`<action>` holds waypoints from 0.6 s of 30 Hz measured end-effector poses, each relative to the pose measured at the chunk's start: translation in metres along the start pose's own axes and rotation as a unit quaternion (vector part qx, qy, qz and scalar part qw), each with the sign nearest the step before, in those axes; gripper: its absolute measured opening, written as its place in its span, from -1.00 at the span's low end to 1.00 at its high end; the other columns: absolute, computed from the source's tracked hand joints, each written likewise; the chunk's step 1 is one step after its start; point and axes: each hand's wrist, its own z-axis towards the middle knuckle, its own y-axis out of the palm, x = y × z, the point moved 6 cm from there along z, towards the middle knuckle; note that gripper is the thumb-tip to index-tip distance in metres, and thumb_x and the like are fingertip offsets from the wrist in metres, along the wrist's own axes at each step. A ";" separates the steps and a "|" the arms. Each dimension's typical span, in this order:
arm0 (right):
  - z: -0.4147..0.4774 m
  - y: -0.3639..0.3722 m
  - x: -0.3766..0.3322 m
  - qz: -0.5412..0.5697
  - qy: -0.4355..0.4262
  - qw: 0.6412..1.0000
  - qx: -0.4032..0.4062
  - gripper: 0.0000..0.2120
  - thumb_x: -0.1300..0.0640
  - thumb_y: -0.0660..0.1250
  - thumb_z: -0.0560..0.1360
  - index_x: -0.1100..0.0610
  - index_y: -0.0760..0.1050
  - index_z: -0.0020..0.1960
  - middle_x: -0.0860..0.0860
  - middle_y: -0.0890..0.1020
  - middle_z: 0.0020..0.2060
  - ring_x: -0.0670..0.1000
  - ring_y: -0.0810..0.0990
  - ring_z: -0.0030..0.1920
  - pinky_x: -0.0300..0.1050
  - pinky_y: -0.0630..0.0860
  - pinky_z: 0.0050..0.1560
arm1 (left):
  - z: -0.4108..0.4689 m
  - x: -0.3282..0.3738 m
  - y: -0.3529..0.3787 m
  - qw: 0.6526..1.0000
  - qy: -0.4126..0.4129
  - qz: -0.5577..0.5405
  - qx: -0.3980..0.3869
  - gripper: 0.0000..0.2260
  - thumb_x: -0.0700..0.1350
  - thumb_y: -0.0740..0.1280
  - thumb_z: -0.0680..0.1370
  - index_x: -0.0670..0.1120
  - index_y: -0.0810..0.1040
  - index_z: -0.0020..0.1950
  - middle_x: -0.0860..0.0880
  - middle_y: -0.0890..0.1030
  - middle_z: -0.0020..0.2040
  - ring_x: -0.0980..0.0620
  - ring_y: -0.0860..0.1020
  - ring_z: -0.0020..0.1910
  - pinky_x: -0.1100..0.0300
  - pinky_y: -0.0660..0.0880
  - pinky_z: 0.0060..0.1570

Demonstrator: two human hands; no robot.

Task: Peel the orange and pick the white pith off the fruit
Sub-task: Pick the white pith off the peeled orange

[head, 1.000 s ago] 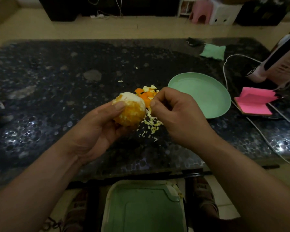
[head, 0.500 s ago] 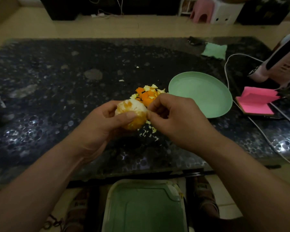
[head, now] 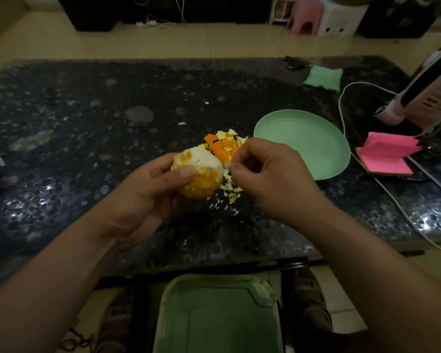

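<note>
Your right hand (head: 270, 179) pinches a pith shred (head: 227, 166) at the side of the orange (head: 204, 178), which your left hand (head: 148, 197) grips with curled fingers above the table (head: 87, 128). Pith-picking looks underway; next, tug it free, then rotate toward the white patch (head: 201, 159)

One orange (head: 201, 174), one green plate (head: 303, 146), one pink notepad (head: 387, 156), one green cloth (head: 322, 77).

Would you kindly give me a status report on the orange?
Left grip holds orange. Right grip pinches pith beside it. Peel scraps on table, nothing blocking.
</note>
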 end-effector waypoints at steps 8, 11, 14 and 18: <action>0.009 0.012 0.021 -0.110 0.030 0.992 -0.049 -0.82 0.05 0.34 0.68 -0.03 0.66 0.23 -0.16 0.70 -0.07 -0.15 0.62 -0.07 -0.24 0.51 -0.06 | 0.000 -0.006 -0.001 0.998 -0.033 -0.047 -0.006 -0.42 0.09 0.69 0.33 -0.10 0.72 0.29 -0.20 0.66 0.34 -0.14 0.65 0.31 0.01 0.64 0.21; 0.014 0.016 0.031 -0.182 0.047 0.981 -0.038 -0.89 -0.01 0.33 0.67 0.00 0.60 0.06 -0.08 0.65 -0.20 -0.01 0.60 -0.18 -0.01 0.54 -0.18 | 0.005 -0.017 -0.002 0.996 -0.059 -0.035 0.061 -0.60 -0.03 0.52 0.50 -0.18 0.69 0.28 -0.18 0.70 0.28 -0.14 0.65 0.31 0.02 0.66 0.20; 0.017 0.018 0.031 -0.229 0.047 0.972 -0.041 -0.90 0.02 0.33 0.63 0.00 0.61 0.05 -0.08 0.62 -0.07 0.00 0.59 -0.07 -0.06 0.45 -0.16 | 0.007 -0.026 -0.002 0.990 -0.083 -0.030 0.106 -0.59 -0.05 0.46 0.48 -0.17 0.65 0.29 -0.15 0.73 0.22 -0.09 0.70 0.21 0.08 0.69 0.08; 0.015 0.017 0.026 -0.243 0.036 0.969 -0.031 -0.88 0.00 0.33 0.61 -0.02 0.64 0.02 -0.09 0.65 -0.06 0.00 0.60 -0.05 -0.06 0.45 -0.15 | 0.012 -0.030 -0.001 0.989 -0.088 -0.035 0.115 -0.54 -0.03 0.47 0.49 -0.20 0.62 0.33 -0.16 0.72 0.24 -0.10 0.69 0.23 -0.03 0.67 0.19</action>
